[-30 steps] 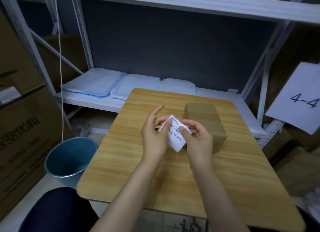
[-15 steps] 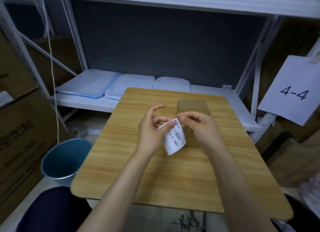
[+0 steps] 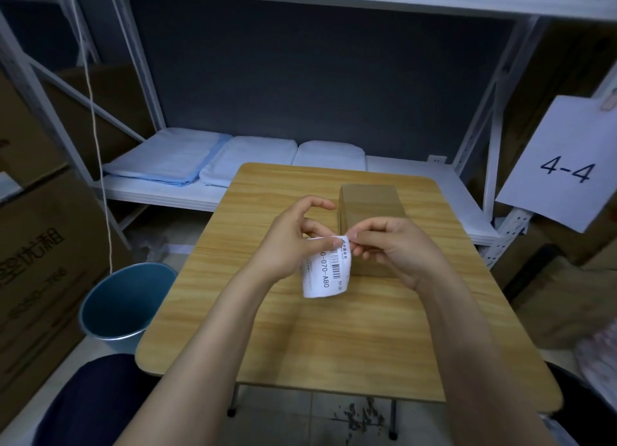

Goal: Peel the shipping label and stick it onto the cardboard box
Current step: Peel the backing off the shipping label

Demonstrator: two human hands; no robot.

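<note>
Warehouse shelving all round me, and the little wooden table (image 3: 334,329) under my arms, with the cardboard box (image 3: 369,208) sitting just beyond my knuckles. Now look at the shipping label (image 3: 325,267): a second ago it was tipped sideways between my palms, and now it hangs straight down below my fingers, print facing me, its bottom edge curling free above the table. My left hand (image 3: 290,245) is pinching the top edge between thumb and forefinger; my right hand (image 3: 397,250), which was lower and closer to me a moment back, has come up so its fingertips nip the top corner right beside my left thumb. I reckon that means I'm working the corner apart from its backing, the peel only beginning. Nothing stuck on the box yet, which waits bare just behind my right hand.
</note>
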